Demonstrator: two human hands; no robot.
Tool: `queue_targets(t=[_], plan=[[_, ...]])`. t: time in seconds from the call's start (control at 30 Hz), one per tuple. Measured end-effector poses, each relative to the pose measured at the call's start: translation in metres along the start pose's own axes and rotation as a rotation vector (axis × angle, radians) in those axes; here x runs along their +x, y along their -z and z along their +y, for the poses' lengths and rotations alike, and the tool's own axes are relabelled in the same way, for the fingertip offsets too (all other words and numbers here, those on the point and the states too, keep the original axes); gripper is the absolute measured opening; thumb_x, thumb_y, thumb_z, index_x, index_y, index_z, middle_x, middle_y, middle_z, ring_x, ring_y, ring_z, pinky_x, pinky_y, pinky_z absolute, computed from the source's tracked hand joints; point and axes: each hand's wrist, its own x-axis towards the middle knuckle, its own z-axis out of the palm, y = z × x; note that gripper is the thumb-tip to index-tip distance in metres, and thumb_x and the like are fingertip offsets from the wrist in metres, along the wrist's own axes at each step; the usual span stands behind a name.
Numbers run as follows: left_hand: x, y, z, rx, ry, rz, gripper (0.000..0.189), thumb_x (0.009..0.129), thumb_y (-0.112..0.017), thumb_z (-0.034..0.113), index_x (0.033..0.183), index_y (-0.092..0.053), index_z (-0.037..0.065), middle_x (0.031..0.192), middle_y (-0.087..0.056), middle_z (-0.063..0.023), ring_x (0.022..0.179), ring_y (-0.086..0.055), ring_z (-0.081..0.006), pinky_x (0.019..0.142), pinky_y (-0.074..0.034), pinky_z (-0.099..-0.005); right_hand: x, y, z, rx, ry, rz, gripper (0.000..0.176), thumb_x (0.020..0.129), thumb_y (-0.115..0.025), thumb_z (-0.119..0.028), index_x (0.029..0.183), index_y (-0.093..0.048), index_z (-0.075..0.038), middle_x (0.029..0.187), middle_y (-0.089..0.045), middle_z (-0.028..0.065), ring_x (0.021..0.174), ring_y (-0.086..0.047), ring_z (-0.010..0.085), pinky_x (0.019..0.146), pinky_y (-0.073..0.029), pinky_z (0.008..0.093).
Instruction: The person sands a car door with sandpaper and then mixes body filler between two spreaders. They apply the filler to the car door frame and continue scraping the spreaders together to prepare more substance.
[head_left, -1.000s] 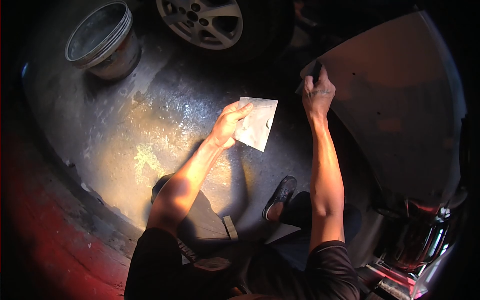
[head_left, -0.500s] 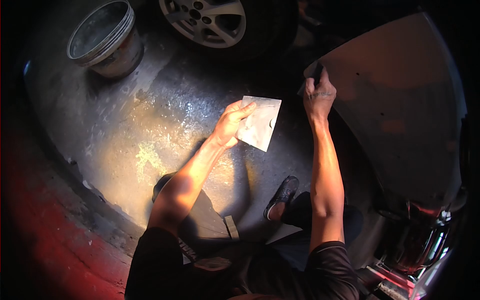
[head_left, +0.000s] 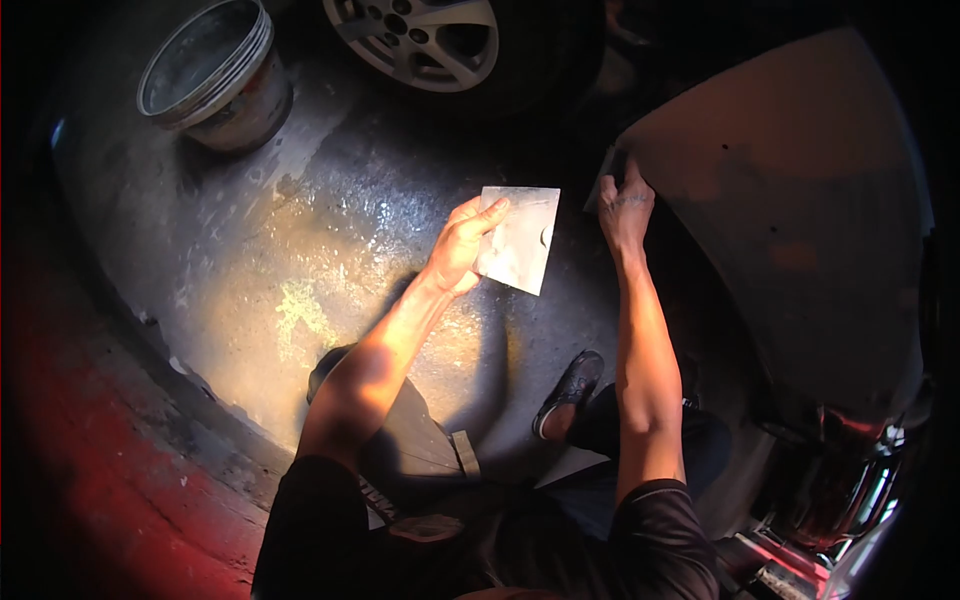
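My left hand [head_left: 462, 243] holds a square grey metal plate [head_left: 521, 240] by its left edge, out over the concrete floor. My right hand [head_left: 625, 207] is closed around a small dark scraper [head_left: 607, 172], pressed at the left edge of a curved car body panel [head_left: 790, 200]. The panel is dull grey with reddish patches. My foot in a dark shoe [head_left: 570, 385] rests on the floor below the hands.
A used bucket [head_left: 215, 75] stands at the upper left. A car wheel with a silver rim [head_left: 425, 35] is at the top. A red-painted strip [head_left: 90, 470] borders the floor at the left. Shiny dark car parts [head_left: 840, 490] sit at the lower right.
My right hand has slid slightly left and down along the panel's edge. The left hand with the plate has stayed nearly still.
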Motion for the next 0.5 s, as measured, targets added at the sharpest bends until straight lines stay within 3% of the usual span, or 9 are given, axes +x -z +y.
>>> queue_targets(t=[0.07,0.13,0.23,0.27,0.33,0.4,0.43,0.47,0.5], plan=[[0.0,0.0,-0.005,0.001,-0.1,0.117,0.034,0.109,-0.062,0.029,0.131,-0.064,0.003,0.12,-0.074,-0.0094,0.106,-0.073,-0.0182,0.094,-0.06,-0.035,-0.02,0.008,0.004,0.027,-0.037,-0.027,0.037,0.094,-0.062,-0.009,0.129,-0.061,0.005,0.092,-0.069,0.0326,0.092,-0.074,0.0448,0.085,-0.057,0.0466],[0.002,0.003,-0.008,-0.014,-0.127,0.152,0.035,0.11,-0.062,0.029,0.133,-0.063,0.003,0.123,-0.072,-0.0099,0.11,-0.072,-0.0194,0.097,-0.06,-0.0366,-0.042,0.018,0.006,0.278,-0.22,-0.07,0.031,0.098,-0.064,-0.013,0.124,-0.062,0.005,0.094,-0.071,0.0242,0.087,-0.074,0.0287,0.084,-0.057,0.0386],[0.004,0.006,-0.011,-0.05,-0.197,0.219,0.04,0.11,-0.061,0.031,0.139,-0.059,0.003,0.133,-0.069,-0.011,0.122,-0.068,-0.023,0.105,-0.057,-0.0409,-0.085,0.034,-0.008,0.531,-0.2,-0.056,0.021,0.102,-0.064,-0.005,0.123,-0.065,-0.001,0.103,-0.067,0.002,0.098,-0.061,0.0094,0.09,-0.049,0.0254],[0.005,0.006,-0.014,-0.049,-0.19,0.217,0.04,0.11,-0.061,0.031,0.139,-0.059,0.003,0.133,-0.069,-0.011,0.122,-0.068,-0.023,0.105,-0.057,-0.0409,-0.099,0.035,-0.017,0.674,-0.2,-0.042,0.026,0.1,-0.064,0.002,0.125,-0.065,-0.002,0.105,-0.069,0.002,0.095,-0.062,0.0096,0.087,-0.05,0.0245],[0.006,0.004,-0.022,-0.04,-0.169,0.233,0.041,0.11,-0.063,0.03,0.139,-0.059,0.002,0.132,-0.069,-0.0111,0.121,-0.069,-0.0225,0.104,-0.058,-0.0402,-0.118,0.035,-0.036,0.66,-0.109,-0.046,0.033,0.098,-0.063,0.01,0.128,-0.067,-0.001,0.11,-0.073,0.0057,0.094,-0.068,0.015,0.088,-0.054,0.0275],[0.004,-0.003,-0.025,-0.027,-0.175,0.225,0.04,0.11,-0.063,0.029,0.139,-0.06,0.002,0.13,-0.07,-0.011,0.118,-0.07,-0.022,0.103,-0.058,-0.0392,-0.125,0.024,-0.04,0.467,0.208,-0.058,0.04,0.094,-0.062,0.015,0.13,-0.069,-0.001,0.115,-0.076,0.0125,0.095,-0.074,0.0242,0.089,-0.057,0.0319],[0.004,-0.006,-0.025,-0.014,-0.19,0.22,0.039,0.11,-0.063,0.029,0.138,-0.06,0.002,0.129,-0.071,-0.0108,0.116,-0.07,-0.0214,0.103,-0.058,-0.0382,-0.129,0.017,-0.033,0.412,0.203,-0.123,0.055,0.081,-0.056,0.019,0.13,-0.068,-0.002,0.122,-0.073,0.0218,0.109,-0.074,0.0387,0.096,-0.057,0.0364],[0.004,-0.008,-0.024,-0.012,-0.182,0.218,0.039,0.11,-0.063,0.029,0.138,-0.06,0.002,0.129,-0.071,-0.0108,0.116,-0.07,-0.0214,0.103,-0.058,-0.0382,-0.133,0.013,-0.015,0.435,0.179,-0.293,0.053,0.08,-0.055,0.02,0.127,-0.068,-0.002,0.12,-0.074,0.022,0.108,-0.074,0.0398,0.094,-0.059,0.0383],[0.004,-0.008,-0.02,0.043,-0.215,0.182,0.038,0.11,-0.063,0.029,0.137,-0.061,0.002,0.127,-0.071,-0.0106,0.114,-0.071,-0.0208,0.102,-0.058,-0.0372,-0.143,0.009,0.005,0.376,0.147,-0.263,0.052,0.079,-0.055,0.02,0.124,-0.068,-0.002,0.12,-0.074,0.0218,0.109,-0.074,0.0398,0.094,-0.059,0.0391]])
